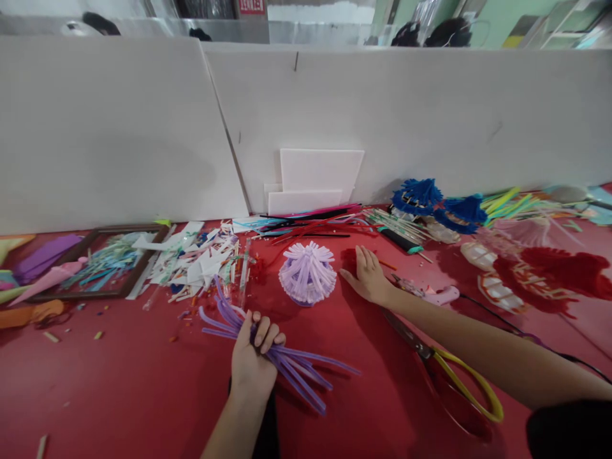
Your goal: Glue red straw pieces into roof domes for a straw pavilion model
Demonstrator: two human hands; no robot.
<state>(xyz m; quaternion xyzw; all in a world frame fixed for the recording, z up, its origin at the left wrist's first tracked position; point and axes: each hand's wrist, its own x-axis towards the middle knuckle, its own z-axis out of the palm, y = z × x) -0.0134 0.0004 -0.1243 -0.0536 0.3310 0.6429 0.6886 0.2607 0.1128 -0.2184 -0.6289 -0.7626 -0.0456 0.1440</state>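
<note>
My left hand (258,347) is closed round a bundle of purple pipe cleaners (303,376), whose ends fan out on both sides of the fist. Beyond it, on the red table (157,389), stands a lilac carousel-like piece (307,273) made of pipe cleaners with a pleated cone top. To the right of that piece, my right hand (367,277) lies on the table, thumb apart and fingers stretched. A dark red fuzzy bit (349,258) shows beside its fingers; whether they touch it I cannot tell. Large yellow-handled scissors (435,357) lie below my right forearm.
A pink glue gun (442,295) with a black cord lies right of my right hand. Blue cone-topped pieces (417,194) and red ones (564,271) stand at the right. Loose pipe cleaners (315,223) line the white partition (382,108). Scraps (205,261) and a brown frame (88,294) lie left.
</note>
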